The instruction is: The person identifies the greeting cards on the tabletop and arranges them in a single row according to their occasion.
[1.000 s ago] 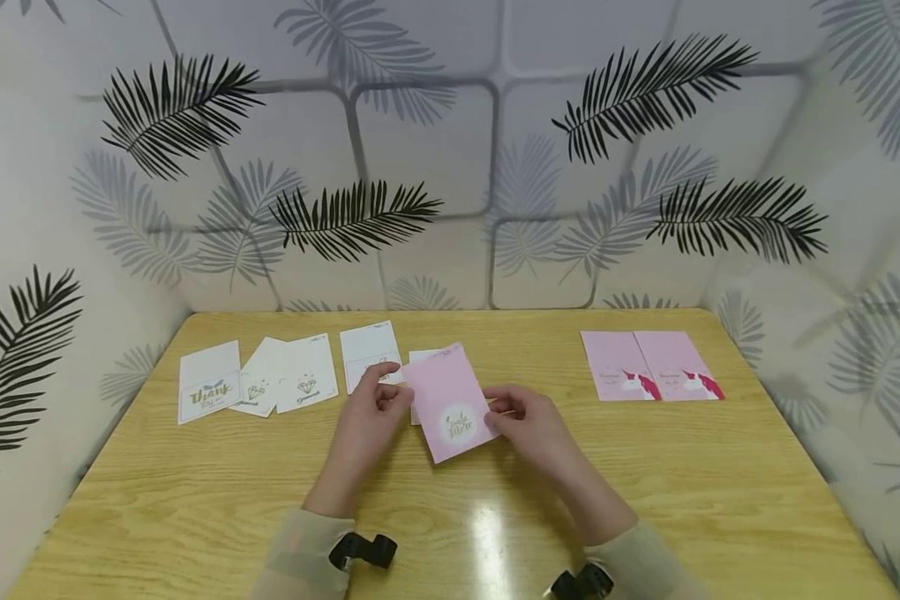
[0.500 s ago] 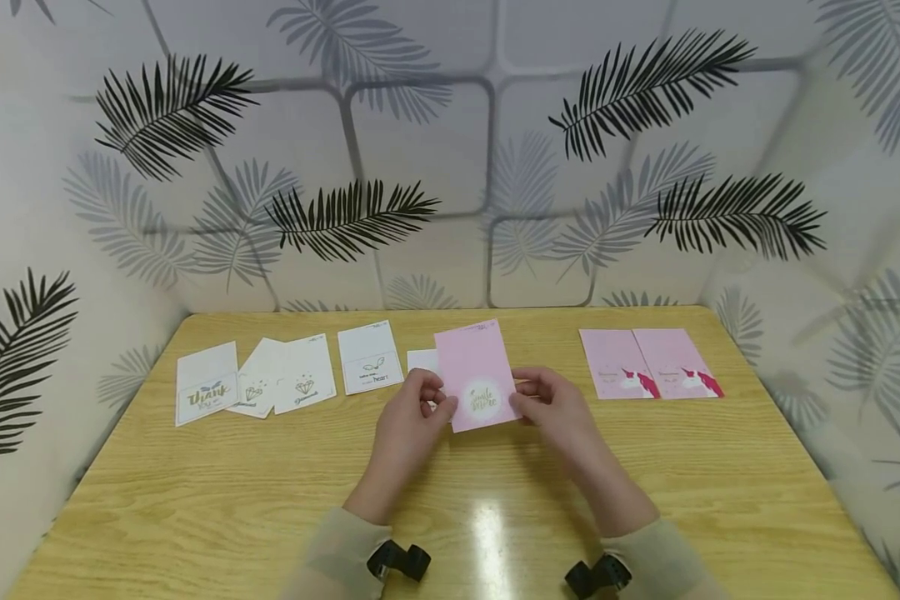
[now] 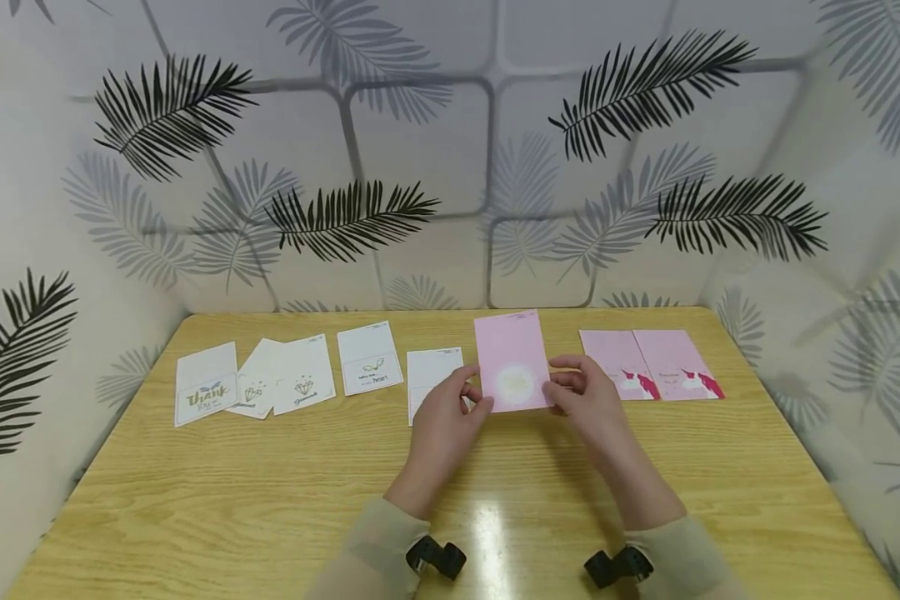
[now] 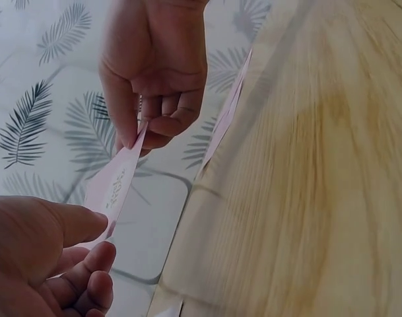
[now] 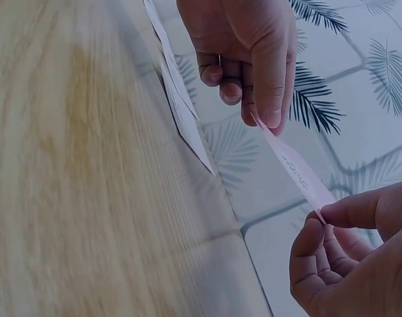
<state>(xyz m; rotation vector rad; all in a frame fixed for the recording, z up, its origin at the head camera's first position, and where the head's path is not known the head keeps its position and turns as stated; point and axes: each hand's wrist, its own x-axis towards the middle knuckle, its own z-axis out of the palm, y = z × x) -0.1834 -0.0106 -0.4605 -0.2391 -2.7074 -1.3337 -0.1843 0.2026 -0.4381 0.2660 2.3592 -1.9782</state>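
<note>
A pink card (image 3: 512,350) with a pale round patch of gold lettering is held up above the table between both hands. My left hand (image 3: 450,421) pinches its lower left edge between thumb and fingers. At the lower right edge, my right hand (image 3: 588,400) pinches it the same way. Both wrist views show the card (image 4: 118,178) edge-on and apart from the wood, thumbs on its near face. Partly behind the left hand lies a white card (image 3: 431,367). Right of the right hand are two pink unicorn cards (image 3: 617,354), side by side, the nearer one overlapped by the fingers.
Along the back left of the wooden table (image 3: 270,500) lie a "Thank you" card (image 3: 206,383), two overlapping diamond cards (image 3: 303,375) and a white "heart" card (image 3: 370,358). A leaf-patterned wall (image 3: 420,167) stands behind the table's far edge.
Both hands have carried the pink card rightward and slightly away, from over the white card toward the unicorn cards. It has turned more upright, and more of the white card now shows.
</note>
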